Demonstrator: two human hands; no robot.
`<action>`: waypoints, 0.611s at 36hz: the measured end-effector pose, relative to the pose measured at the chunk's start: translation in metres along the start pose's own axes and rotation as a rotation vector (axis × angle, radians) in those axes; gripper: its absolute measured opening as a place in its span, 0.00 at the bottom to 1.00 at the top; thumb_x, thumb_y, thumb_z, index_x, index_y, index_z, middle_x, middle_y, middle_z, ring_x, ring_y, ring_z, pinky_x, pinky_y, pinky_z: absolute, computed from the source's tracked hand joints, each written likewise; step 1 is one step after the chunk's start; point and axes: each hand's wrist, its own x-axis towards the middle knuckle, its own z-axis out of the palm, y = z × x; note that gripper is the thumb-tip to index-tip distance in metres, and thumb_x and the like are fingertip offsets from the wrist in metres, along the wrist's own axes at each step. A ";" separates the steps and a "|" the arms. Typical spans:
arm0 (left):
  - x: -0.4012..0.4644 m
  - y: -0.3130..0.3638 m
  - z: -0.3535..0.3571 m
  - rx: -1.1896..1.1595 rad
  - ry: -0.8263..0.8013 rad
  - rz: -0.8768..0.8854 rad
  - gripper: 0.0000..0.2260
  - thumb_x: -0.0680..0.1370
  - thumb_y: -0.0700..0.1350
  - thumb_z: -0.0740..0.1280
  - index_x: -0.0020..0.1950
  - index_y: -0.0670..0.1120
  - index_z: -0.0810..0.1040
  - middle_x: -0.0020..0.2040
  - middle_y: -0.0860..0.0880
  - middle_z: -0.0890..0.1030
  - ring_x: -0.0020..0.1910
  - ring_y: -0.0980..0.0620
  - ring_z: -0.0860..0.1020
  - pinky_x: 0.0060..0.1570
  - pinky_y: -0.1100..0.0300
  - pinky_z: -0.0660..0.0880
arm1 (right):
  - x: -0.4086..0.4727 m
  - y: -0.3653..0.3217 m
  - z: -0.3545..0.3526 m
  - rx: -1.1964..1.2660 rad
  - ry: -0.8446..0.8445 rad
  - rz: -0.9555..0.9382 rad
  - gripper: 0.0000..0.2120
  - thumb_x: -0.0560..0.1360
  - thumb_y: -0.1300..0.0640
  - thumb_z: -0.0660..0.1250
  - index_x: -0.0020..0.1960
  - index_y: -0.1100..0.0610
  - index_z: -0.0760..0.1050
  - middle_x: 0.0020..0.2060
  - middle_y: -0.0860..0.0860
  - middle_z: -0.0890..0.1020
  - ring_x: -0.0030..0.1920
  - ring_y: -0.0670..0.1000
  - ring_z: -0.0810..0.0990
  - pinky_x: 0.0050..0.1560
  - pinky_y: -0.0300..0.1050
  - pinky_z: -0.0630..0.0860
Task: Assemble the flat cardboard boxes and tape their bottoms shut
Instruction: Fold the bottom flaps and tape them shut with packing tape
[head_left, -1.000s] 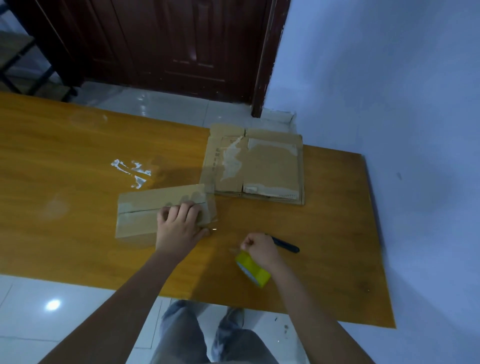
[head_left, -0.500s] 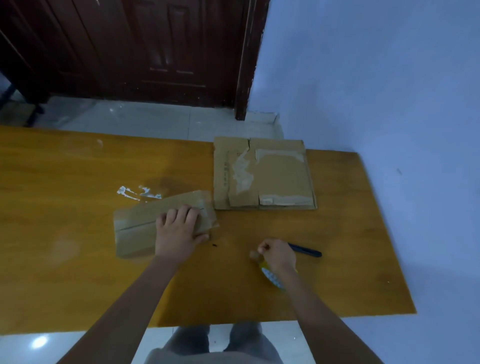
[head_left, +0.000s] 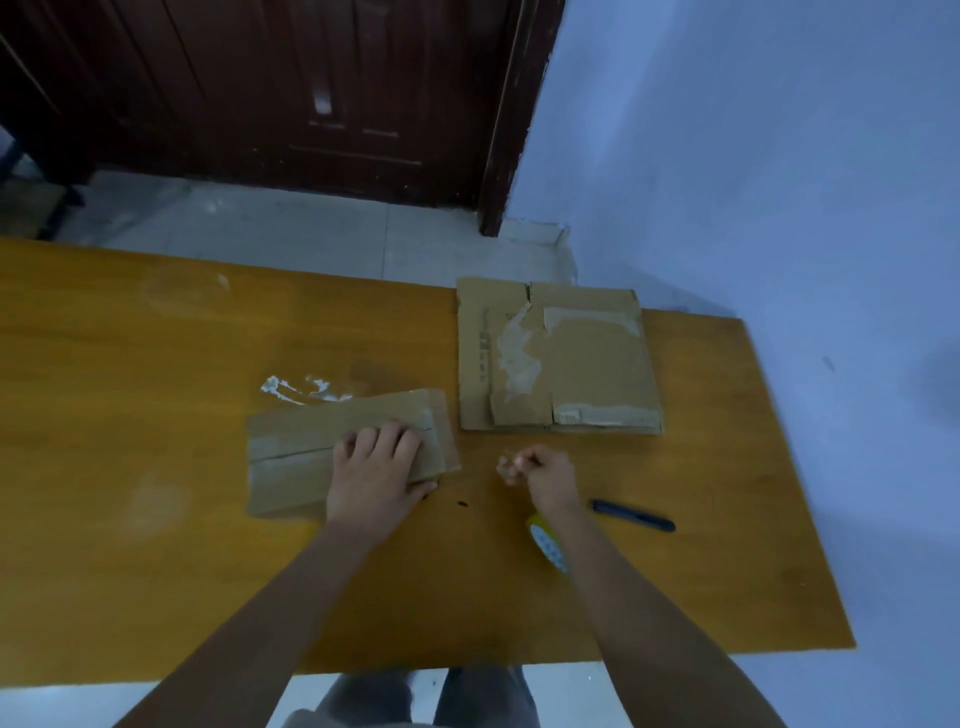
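Note:
A small assembled cardboard box (head_left: 296, 447) lies on the orange table (head_left: 156, 571), its taped seam facing up. My left hand (head_left: 376, 470) presses flat on the box's right end, with the thumb against its near edge. A little to the right, my right hand (head_left: 537, 473) hovers just above the table with its fingers curled and pinched together; whether they pinch anything is unclear. The yellow tape roll (head_left: 545, 543) rests on the table beside my right wrist. A stack of flat cardboard boxes (head_left: 587, 364) with old tape marks sits at the back right.
A dark blue pen-like cutter (head_left: 634, 516) lies right of my right wrist. White tape scraps (head_left: 301, 388) stick to the table behind the small box. The table's right edge nears a blue wall (head_left: 779, 208); a dark wooden door (head_left: 311, 93) stands beyond.
My right hand has let go of the yellow tape roll and moved up and left toward the small box. The left hand stays pressed on the box.

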 end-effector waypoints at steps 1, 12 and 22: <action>0.000 0.000 -0.001 0.002 0.001 -0.007 0.31 0.58 0.60 0.79 0.53 0.48 0.71 0.50 0.47 0.76 0.47 0.45 0.70 0.46 0.48 0.71 | 0.003 -0.003 0.003 -0.055 -0.052 0.000 0.14 0.79 0.61 0.61 0.35 0.54 0.73 0.40 0.54 0.83 0.45 0.55 0.80 0.53 0.52 0.76; 0.001 0.000 -0.001 0.009 -0.004 -0.021 0.33 0.57 0.61 0.79 0.53 0.49 0.70 0.50 0.47 0.76 0.47 0.46 0.69 0.48 0.49 0.68 | 0.009 -0.004 0.007 -0.438 -0.218 -0.012 0.09 0.79 0.57 0.59 0.43 0.51 0.75 0.49 0.52 0.82 0.47 0.52 0.79 0.44 0.45 0.74; 0.001 0.000 0.002 0.014 -0.007 -0.028 0.32 0.57 0.61 0.78 0.53 0.49 0.70 0.50 0.48 0.76 0.47 0.46 0.69 0.49 0.49 0.67 | 0.016 -0.010 0.033 -0.476 -0.343 -0.032 0.09 0.75 0.62 0.64 0.48 0.53 0.82 0.50 0.53 0.83 0.52 0.54 0.80 0.52 0.47 0.76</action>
